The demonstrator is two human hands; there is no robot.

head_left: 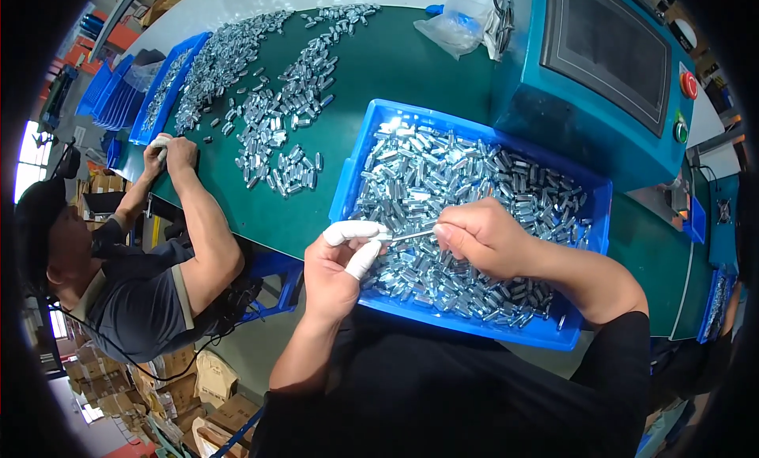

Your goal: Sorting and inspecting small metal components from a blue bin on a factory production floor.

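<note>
Part (384,238) located at the left hand (330,274), above the left side of the blue bin (599,229). Left grip: pinched, white covers (352,233) on the fingers, holding the part. Right hand (486,240): grip closed round a thin rod (415,236), tip at the part; insertion cannot be confirmed. Progress: one piece in hand, a great many loose in the bin; finished and unfinished cannot be told apart, so the share left is undetermined. Green surface (435,70): also carries scattered pieces (277,134), a clear bag (451,35) and a teal machine (522,118). Room: co-worker (146,300) seated at left; cartons (233,414) stacked below.
</note>
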